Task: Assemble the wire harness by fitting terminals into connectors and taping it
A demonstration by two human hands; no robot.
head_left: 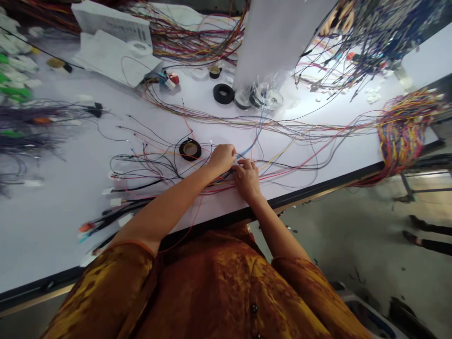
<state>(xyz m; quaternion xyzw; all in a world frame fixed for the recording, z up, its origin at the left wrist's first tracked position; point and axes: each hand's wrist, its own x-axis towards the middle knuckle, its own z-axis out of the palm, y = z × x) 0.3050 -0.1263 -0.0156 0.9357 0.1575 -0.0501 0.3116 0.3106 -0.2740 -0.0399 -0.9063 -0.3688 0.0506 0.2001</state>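
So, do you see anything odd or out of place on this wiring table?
Yes: the thick bundle of coloured wires on the right hangs over the edge of the white table; most other wires lie on top.

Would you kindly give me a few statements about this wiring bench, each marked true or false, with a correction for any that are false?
1. The left hand is beside a roll of black tape. True.
2. The right hand holds wire cutters. False: no tool shows; its fingers are among thin coloured wires.
3. The person's sleeve is blue. False: it is mottled orange-brown.
4. A thick bundle of multicoloured wires hangs over the edge of the table. True.
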